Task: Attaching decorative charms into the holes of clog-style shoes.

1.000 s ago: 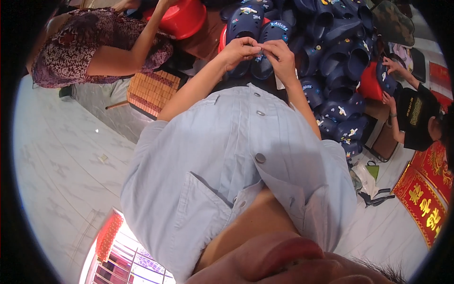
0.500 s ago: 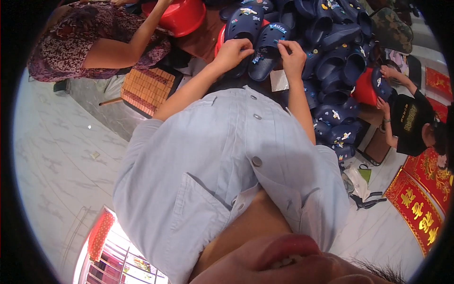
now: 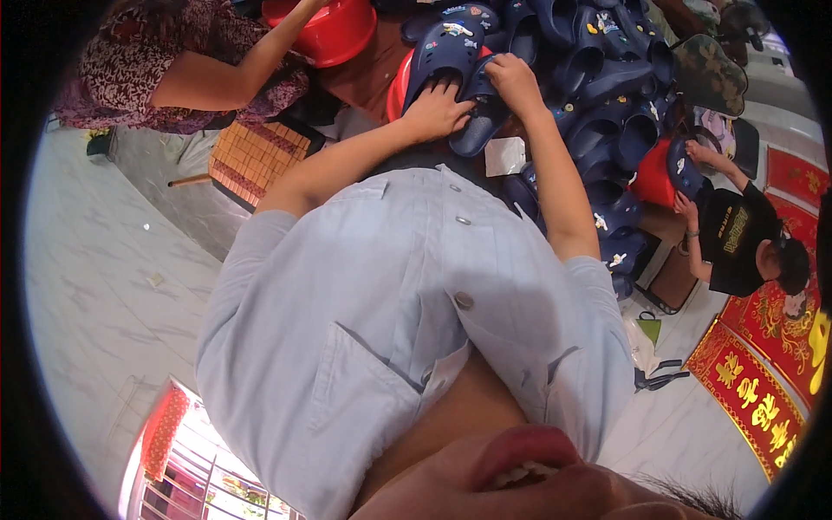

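Note:
Two navy clogs with holes and small coloured charms lie side by side before me. My left hand [image 3: 436,113] lies across the opening of the left clog [image 3: 445,47], fingers stretched and apart, with the tips partly in shadow. Its thumb side reaches over the right clog [image 3: 477,130]. My right hand [image 3: 516,84] is closed at the front of that right clog, fingertips bent down onto its upper and covering most of it. Whether a charm is between those fingers is hidden. A small white packet [image 3: 505,157] lies below my right wrist.
Many navy clogs [image 3: 598,139] are heaped to the right. A red basin [image 3: 325,35] stands at the far left beside a person in a patterned top [image 3: 204,82]. At right, another person [image 3: 737,230] handles a clog beside a red container [image 3: 652,178]. A bamboo-covered seat [image 3: 251,160] stands left.
My left hand has opened from a pinch and moved down over the clog opening. My right hand has moved up and left onto the right clog's front, covering its charms.

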Tool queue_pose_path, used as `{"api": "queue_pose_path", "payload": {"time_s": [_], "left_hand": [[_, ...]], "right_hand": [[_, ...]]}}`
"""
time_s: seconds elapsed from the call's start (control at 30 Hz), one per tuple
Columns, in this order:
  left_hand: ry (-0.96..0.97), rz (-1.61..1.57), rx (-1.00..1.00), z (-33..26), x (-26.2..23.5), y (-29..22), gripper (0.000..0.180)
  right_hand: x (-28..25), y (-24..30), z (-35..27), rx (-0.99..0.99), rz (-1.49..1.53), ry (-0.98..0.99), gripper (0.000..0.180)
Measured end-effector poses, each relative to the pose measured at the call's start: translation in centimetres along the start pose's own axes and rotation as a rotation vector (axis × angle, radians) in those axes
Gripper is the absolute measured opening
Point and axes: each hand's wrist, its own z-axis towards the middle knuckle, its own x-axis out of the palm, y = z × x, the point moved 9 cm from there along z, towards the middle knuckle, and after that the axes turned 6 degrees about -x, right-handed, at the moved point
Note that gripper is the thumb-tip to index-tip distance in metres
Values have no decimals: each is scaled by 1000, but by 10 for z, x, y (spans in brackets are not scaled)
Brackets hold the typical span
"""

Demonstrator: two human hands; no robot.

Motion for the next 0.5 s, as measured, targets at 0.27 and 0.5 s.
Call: {"api": "queue_pose_path", "payload": {"time_s": [0.27,0.5], "left_hand": [[-5,-54,-17,-2,-1,4,35],[-5,-32,-14,-1,-1,1,35]], "right_hand": [[8,14,5,-201,32,184,19],[12,7,6,-272,114,240,19]]}}
